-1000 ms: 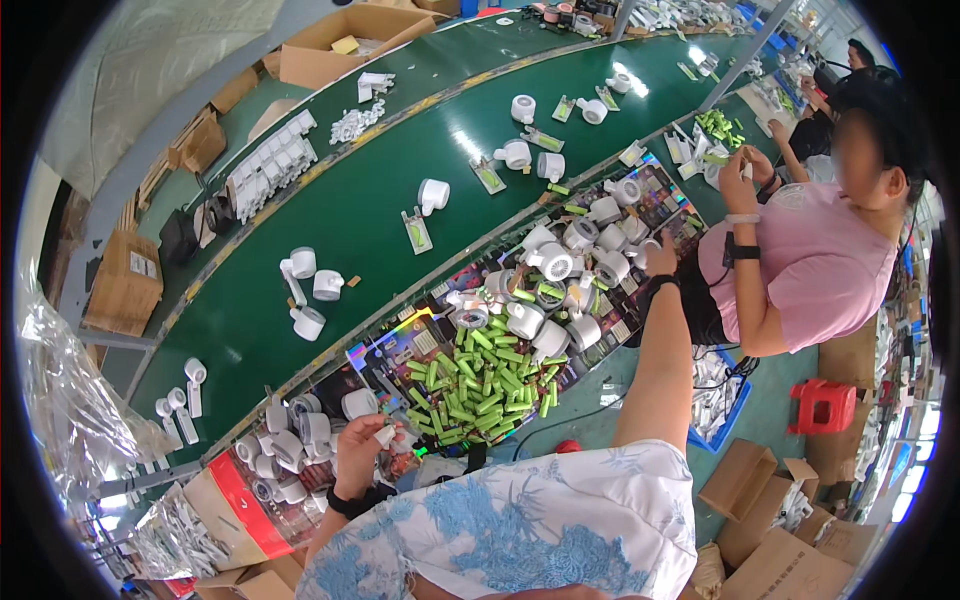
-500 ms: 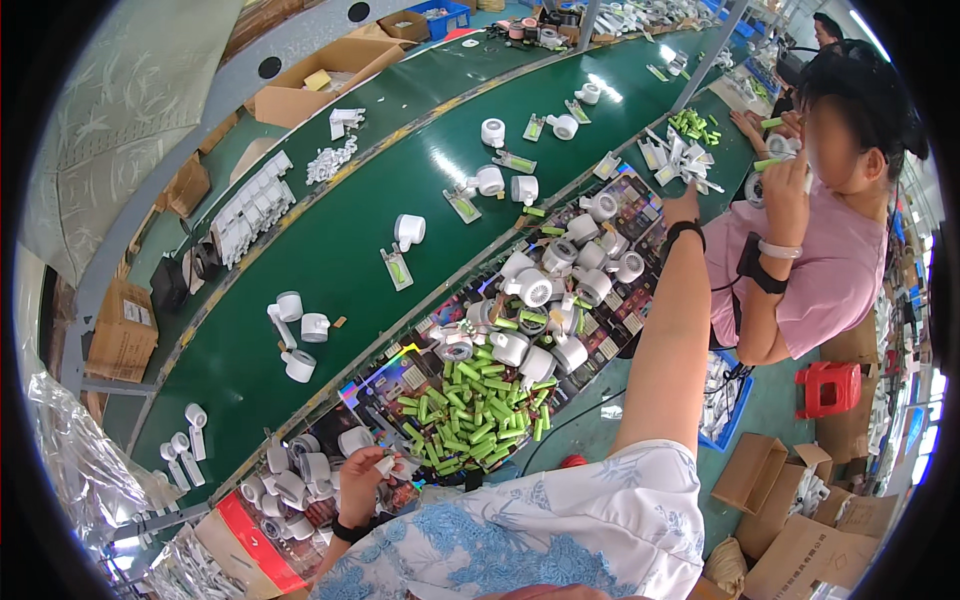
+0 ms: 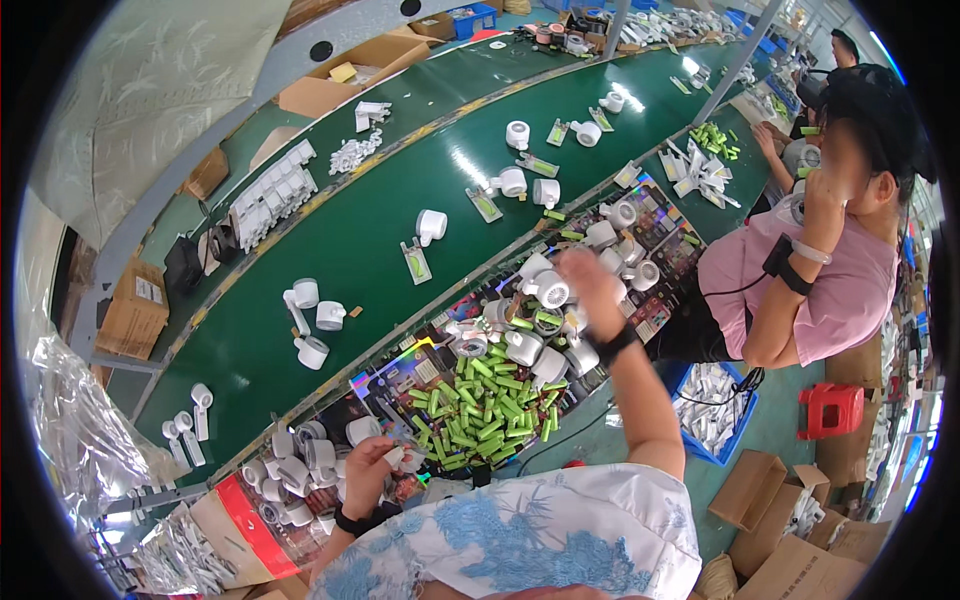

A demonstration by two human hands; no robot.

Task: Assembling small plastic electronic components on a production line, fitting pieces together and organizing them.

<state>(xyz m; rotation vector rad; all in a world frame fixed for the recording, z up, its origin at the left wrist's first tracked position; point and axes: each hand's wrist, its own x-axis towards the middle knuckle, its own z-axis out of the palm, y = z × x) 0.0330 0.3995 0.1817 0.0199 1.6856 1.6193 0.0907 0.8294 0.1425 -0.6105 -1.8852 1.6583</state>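
Observation:
My left hand [image 3: 368,472] is low at the near left of the bench, its fingers closed on a small white part [image 3: 396,457]. Right of it lies a heap of green cylinder cells [image 3: 482,410]. My right hand [image 3: 590,285] is stretched out and blurred over a cluster of white round housings [image 3: 528,345], close to one with a grille face [image 3: 550,290]. Whether it grips anything is unclear. A dark band sits on each wrist.
A green conveyor belt [image 3: 380,200] carries scattered white housings beyond the bench. A person in a pink shirt [image 3: 800,290] sits at the right. A blue bin [image 3: 715,415], a red stool [image 3: 830,408] and cardboard boxes [image 3: 770,520] stand on the floor.
My right hand has drawn back from the far right of the bench toward me, over the white housings. My left hand has stayed low with the small white part.

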